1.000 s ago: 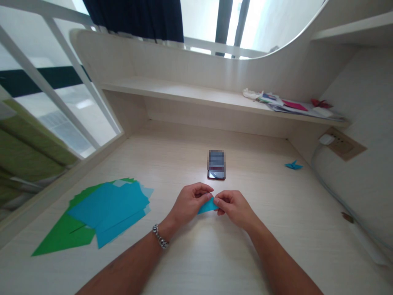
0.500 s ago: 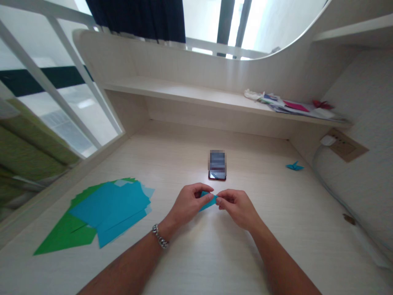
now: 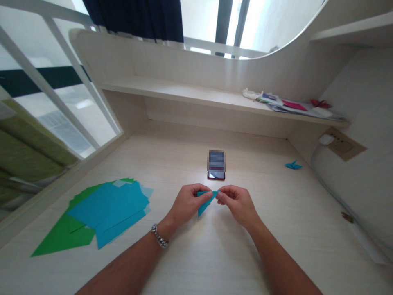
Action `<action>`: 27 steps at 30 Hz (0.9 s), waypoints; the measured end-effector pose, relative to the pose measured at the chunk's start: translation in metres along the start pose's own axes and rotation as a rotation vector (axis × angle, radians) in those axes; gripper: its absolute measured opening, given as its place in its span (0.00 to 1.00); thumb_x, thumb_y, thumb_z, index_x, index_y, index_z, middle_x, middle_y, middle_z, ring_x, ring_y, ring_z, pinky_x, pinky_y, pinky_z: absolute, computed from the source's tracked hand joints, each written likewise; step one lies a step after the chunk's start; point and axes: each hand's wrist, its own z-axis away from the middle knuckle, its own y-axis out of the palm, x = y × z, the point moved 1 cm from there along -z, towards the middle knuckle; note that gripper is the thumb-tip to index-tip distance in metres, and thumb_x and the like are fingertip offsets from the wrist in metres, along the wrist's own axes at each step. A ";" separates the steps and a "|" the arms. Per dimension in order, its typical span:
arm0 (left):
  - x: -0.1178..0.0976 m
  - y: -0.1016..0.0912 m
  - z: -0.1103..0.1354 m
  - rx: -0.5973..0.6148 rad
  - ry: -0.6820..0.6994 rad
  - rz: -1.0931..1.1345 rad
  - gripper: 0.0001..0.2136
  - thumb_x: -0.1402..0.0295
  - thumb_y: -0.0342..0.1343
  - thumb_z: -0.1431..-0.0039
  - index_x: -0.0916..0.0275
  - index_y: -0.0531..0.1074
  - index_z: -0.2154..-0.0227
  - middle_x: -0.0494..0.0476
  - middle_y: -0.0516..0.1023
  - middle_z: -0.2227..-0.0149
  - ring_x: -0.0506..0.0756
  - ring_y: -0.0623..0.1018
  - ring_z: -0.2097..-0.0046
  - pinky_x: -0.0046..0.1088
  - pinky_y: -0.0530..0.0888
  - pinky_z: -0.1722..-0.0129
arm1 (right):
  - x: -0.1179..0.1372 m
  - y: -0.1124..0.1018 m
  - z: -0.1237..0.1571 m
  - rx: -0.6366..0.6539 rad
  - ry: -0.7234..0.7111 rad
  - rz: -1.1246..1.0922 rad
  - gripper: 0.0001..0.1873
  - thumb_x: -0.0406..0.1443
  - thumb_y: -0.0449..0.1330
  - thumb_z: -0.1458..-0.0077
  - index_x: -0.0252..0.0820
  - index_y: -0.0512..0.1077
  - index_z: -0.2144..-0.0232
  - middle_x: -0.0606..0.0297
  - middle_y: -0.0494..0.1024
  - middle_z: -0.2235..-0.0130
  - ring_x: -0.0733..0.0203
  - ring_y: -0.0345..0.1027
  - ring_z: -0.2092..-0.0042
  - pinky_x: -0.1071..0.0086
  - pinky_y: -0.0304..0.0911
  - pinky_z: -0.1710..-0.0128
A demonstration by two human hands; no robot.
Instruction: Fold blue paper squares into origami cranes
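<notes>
A small folded piece of blue paper (image 3: 205, 202) is held just above the pale wooden desk (image 3: 196, 254), near its middle. My left hand (image 3: 188, 204) pinches its left side with thumb and fingers, and a metal bracelet (image 3: 160, 236) sits on that wrist. My right hand (image 3: 236, 205) pinches the paper's upper right corner. The paper's point hangs down between the two hands. A phone (image 3: 216, 166) lies flat just beyond my hands.
A spread stack of blue and green paper sheets (image 3: 101, 211) lies at the left. A small blue folded paper figure (image 3: 293, 165) sits at the right, by the wall. Papers and a red folded figure (image 3: 321, 103) rest on the shelf. A wall socket (image 3: 337, 143) with a cable is at right.
Both hands have lifted the blue paper slightly and turned it, so its point now hangs downward instead of lying flat between the fingers. Nothing else moved.
</notes>
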 end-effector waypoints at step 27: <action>-0.004 -0.001 0.003 0.026 0.047 -0.067 0.09 0.64 0.58 0.48 0.65 0.78 0.73 0.57 0.80 0.71 0.55 0.76 0.68 0.28 0.71 0.67 | 0.002 0.004 0.003 0.129 -0.001 0.067 0.10 0.40 0.59 0.46 0.38 0.72 0.70 0.63 0.77 0.73 0.62 0.70 0.70 0.69 0.66 0.68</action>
